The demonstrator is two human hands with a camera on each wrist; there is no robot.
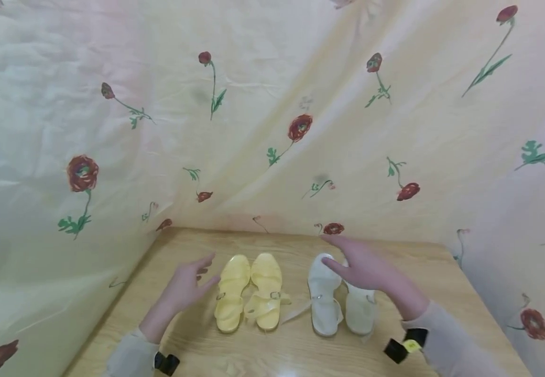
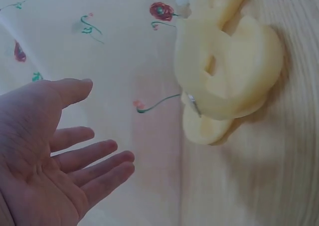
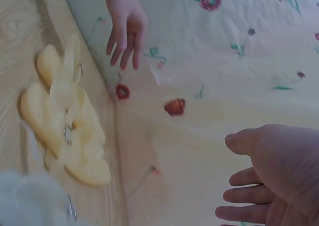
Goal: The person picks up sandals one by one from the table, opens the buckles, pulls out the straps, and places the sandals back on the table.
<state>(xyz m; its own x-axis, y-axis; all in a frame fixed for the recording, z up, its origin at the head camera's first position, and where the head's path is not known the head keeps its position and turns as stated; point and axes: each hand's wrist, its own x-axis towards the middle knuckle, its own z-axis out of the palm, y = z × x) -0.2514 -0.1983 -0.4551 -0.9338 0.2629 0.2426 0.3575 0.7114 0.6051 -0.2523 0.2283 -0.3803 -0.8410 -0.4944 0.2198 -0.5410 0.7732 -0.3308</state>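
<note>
Side by side on the wooden table lies a pair of yellow sandals point(image 1: 266, 283) with buckled straps. To their right is a pair of white sandals point(image 1: 324, 293), the right one partly hidden by my right hand. My left hand point(image 1: 185, 285) hovers just left of the yellow pair, fingers extended, holding nothing; the left wrist view shows its palm apart from the yellow sandals point(image 2: 224, 66). Above the white pair is my right hand point(image 1: 364, 264), its fingers stretched out and nothing held. In the right wrist view the white sandals point(image 3: 35, 201) show only at the lower left corner.
The wooden table point(image 1: 197, 351) ends at the back against a cream cloth point(image 1: 253, 94) printed with red flowers, which also hangs at both sides. A black strap device point(image 1: 404, 345) is on my right wrist, and another black device point(image 1: 166, 363) on my left.
</note>
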